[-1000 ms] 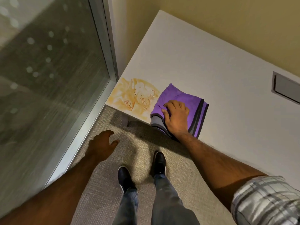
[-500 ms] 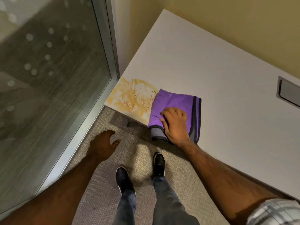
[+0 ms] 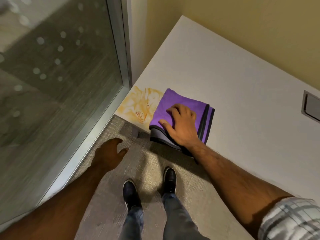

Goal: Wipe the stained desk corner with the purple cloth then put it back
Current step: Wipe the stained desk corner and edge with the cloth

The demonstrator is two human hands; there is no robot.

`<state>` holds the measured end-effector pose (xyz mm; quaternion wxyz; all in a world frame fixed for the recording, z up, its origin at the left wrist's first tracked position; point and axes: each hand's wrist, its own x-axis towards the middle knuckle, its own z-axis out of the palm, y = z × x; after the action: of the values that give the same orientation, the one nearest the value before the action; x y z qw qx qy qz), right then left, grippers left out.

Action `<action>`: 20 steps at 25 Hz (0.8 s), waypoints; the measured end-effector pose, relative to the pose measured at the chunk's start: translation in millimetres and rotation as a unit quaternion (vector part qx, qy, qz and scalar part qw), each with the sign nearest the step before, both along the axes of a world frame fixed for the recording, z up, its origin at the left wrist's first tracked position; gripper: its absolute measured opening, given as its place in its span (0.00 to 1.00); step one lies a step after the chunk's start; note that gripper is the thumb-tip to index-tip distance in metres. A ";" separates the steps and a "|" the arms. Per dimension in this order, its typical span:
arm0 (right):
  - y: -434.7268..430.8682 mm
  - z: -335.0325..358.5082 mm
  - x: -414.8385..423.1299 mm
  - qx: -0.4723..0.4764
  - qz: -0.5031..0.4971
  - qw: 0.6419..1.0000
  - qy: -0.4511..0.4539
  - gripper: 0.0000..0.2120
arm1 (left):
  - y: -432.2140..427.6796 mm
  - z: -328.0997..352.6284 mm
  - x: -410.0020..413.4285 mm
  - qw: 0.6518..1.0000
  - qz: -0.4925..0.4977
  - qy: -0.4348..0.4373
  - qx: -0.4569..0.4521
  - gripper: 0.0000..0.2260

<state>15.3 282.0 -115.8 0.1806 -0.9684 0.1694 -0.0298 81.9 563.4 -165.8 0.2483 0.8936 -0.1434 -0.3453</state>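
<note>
A folded purple cloth (image 3: 178,104) with grey and dark edging lies on the white desk (image 3: 225,75) near its front left corner, part of it hanging over the front edge. My right hand (image 3: 181,125) presses flat on the cloth, fingers spread over it. An orange-yellow stain (image 3: 138,105) covers the desk corner just left of the cloth, whose left edge touches it. My left hand (image 3: 109,153) hovers open over the carpet below the desk corner, holding nothing.
A glass wall with a metal frame (image 3: 119,66) stands left of the desk. A yellow wall runs behind it. A grey cable hatch (image 3: 311,108) sits in the desk at right. My two feet in dark shoes (image 3: 131,193) stand on beige carpet.
My right hand has pushed the cloth a little farther onto the desk, and its fingers have spread wider on top. The left hand has stayed put.
</note>
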 end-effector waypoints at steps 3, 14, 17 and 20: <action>-8.4 -3.3 13.3 -0.012 -0.071 0.989 0.132 0.48 | -3.7 -0.9 2.2 1.000 0.003 0.007 -0.004 0.26; 7.0 -16.0 33.6 -0.049 0.010 0.997 0.059 0.33 | 3.6 -12.7 -1.0 1.000 0.016 -0.005 0.000 0.25; -4.5 -16.1 11.1 -0.039 0.012 0.999 0.036 0.32 | 7.3 -13.4 -3.3 1.000 0.019 -0.004 -0.009 0.25; -13.3 -14.6 15.3 -0.029 -0.046 0.998 0.039 0.27 | 14.1 -15.7 -3.2 0.999 0.035 -0.004 -0.016 0.25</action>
<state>30.6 268.7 -130.3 0.1439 -0.9649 0.2195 -0.0056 78.7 577.5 -181.5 0.2738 0.8955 -0.1182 -0.3304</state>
